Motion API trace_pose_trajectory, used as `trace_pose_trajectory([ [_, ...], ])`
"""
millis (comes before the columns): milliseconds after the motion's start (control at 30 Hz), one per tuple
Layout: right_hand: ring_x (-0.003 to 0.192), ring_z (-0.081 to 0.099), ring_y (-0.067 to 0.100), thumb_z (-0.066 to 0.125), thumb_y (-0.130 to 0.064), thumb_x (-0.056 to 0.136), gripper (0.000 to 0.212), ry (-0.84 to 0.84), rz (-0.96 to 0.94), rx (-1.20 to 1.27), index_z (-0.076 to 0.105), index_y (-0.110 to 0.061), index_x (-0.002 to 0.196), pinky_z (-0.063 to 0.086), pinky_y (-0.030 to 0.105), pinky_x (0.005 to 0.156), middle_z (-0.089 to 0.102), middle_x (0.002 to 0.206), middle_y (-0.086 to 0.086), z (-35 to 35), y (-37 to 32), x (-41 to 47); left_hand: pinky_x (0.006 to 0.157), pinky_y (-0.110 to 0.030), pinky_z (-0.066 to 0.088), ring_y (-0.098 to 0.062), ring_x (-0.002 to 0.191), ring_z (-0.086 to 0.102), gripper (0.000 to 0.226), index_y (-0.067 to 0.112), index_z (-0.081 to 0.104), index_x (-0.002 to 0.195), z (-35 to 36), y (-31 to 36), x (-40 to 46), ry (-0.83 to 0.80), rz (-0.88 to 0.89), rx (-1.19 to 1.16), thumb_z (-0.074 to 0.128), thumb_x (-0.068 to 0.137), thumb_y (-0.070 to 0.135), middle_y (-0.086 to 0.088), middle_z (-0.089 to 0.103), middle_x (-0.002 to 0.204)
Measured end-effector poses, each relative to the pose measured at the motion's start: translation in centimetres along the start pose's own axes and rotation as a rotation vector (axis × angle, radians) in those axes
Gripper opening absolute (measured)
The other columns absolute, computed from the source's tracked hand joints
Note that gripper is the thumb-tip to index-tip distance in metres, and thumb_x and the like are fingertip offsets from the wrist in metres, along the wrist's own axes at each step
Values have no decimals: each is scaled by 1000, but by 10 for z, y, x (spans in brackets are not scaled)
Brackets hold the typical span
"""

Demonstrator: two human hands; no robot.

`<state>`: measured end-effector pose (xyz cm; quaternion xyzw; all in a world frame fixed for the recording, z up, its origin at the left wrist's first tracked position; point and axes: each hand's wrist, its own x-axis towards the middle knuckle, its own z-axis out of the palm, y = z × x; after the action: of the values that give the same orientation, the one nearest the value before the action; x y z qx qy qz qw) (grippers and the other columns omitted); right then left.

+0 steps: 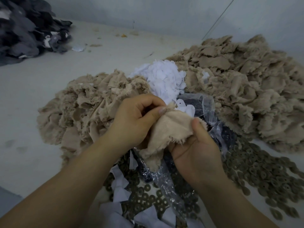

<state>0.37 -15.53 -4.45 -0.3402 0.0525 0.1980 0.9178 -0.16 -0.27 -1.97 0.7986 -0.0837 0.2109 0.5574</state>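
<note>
Left hand [136, 119] pinches the scrap [172, 127] at its 12 o'clock corner while right hand [195, 150] thumbs down its 3 o'clock edge, so it spans between them, long axis 1 to 7 o'clock.

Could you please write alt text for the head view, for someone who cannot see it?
Two bare hands hold a beige plush piece: the left hand pinches its top corner, the right hand grips its right edge. Around them lie beige plush heaps, white cut pieces, clear plastic bags and brown rings; a dark fabric heap sits far left.
</note>
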Motion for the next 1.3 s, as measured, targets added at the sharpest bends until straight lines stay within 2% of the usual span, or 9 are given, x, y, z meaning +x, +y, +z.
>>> trace_pose_trajectory([
  [133, 121, 62, 29, 41, -46, 96, 58, -37, 18, 24, 56, -2, 132, 54, 40, 98, 65, 128, 18, -1, 0, -1, 60, -28, 52, -19, 67, 61, 6, 21, 71, 85, -2, -4, -3, -36, -64, 17, 74, 86, 26, -2, 68, 78],
  [300, 117, 64, 33, 65, -14, 84, 42, -111, -8, -167, 61, 1, 124, 52, 45, 100, 67, 123, 22, 3, 12, -4, 54, -22, 49, -7, 58, 59, 13, 15, 70, 73, 8, -1, -6, -3, -133, -24, 74, 85, 15, 4, 66, 64],
  [433, 114, 65, 35, 61, -10, 87, 39, -41, 85, -86, 62, 0, 125, 47, 55, 103, 68, 120, 23, 1, 15, -3, 55, -37, 52, -26, 60, 59, 19, 12, 69, 72, 14, -1, -9, -15, -310, -204, 68, 91, 15, -23, 64, 69],
  [633, 116, 64, 37, 60, -17, 87, 44, -50, 238, -27, 61, -3, 129, 46, 55, 104, 67, 124, 21, 2, 15, -3, 31, -18, 36, -14, 33, 48, 22, 7, 65, 77, 13, 0, -13, -12, -533, -439, 61, 96, 18, -8, 59, 52],
  [800, 116, 64, 38, 60, -21, 85, 48, -65, 283, -25, 60, 0, 129, 54, 51, 94, 65, 125, 24, 0, 12, -3, 37, -19, 39, -8, 39, 49, 23, 10, 65, 76, 13, 3, -16, -35, -414, -349, 69, 80, 32, -2, 58, 55],
  [867, 115, 64, 37, 59, -22, 86, 48, -74, 275, -29, 60, 0, 129, 54, 51, 94, 66, 124, 24, 0, 12, -4, 37, -17, 39, -6, 38, 47, 19, 6, 63, 78, 13, 4, -17, -50, -381, -294, 70, 84, 23, -2, 57, 54],
  [1067, 109, 67, 38, 61, -12, 92, 31, -116, 192, -26, 65, 2, 119, 58, 50, 85, 68, 118, 27, 2, 15, -6, 47, -21, 43, -16, 47, 52, 18, 8, 63, 70, 15, 0, -16, 6, -401, -351, 70, 85, 13, -10, 58, 57],
  [1167, 112, 66, 39, 57, -14, 96, 34, -91, 261, -12, 61, -2, 128, 56, 51, 89, 66, 122, 25, 0, 12, -4, 43, -16, 42, -8, 45, 52, 17, 5, 64, 70, 19, -1, -17, 27, -443, -453, 69, 84, 14, -4, 60, 57],
  [1300, 110, 67, 37, 61, -20, 88, 45, -71, 334, -3, 61, -2, 128, 58, 49, 86, 67, 122, 23, -1, 11, -2, 43, -18, 41, -11, 47, 49, 23, 6, 66, 71, 17, -2, -19, -13, -426, -359, 76, 70, 26, -8, 59, 58],
])
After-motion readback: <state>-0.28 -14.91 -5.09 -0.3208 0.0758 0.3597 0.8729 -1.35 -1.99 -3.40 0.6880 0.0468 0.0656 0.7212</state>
